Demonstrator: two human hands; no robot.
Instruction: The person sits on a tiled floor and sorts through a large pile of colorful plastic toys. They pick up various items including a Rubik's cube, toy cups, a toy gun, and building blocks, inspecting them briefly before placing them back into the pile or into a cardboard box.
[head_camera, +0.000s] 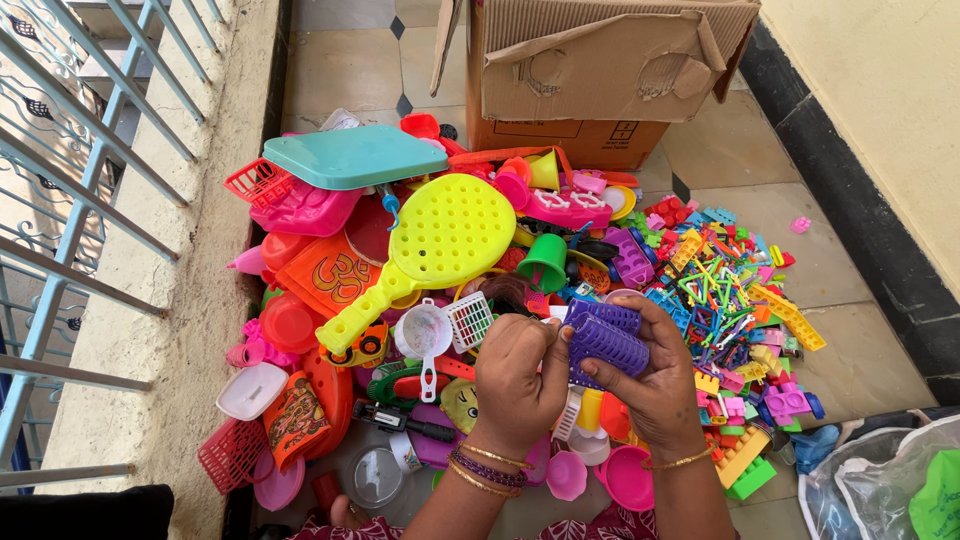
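Both hands meet at near centre over a heap of plastic toys. Left hand (515, 385) curled, fingers pinching the near-left end of a purple ribbed toy piece (606, 340). Right hand (660, 380) cupped under and around the same piece, thumb and fingers grasping its right side. Piece is held up above the pile, just right of centre, tilted slightly. Gold and purple bangles (487, 468) on left wrist, thin gold bangle on right.

Nearest: pink bowl (628, 478) under right wrist, small pink cup (566, 476), clear round lid (377, 478), red mesh basket (232, 455) near left. White lid (252, 390) just beyond the basket. Clear plastic bag (885, 485) near right on floor tiles.

Mid: yellow perforated paddle (430, 250) lying diagonally, handle toward near left. Small white strainer (424, 335) just beside its handle. Green cup (545, 262) right of paddle. Mixed coloured building blocks (730, 300) spread to the right.

Farther: teal tray (355, 157) on top of pink container (305, 210). Open cardboard box (600, 75) at far centre. Railing (70, 200) and concrete ledge on left, wall on right.
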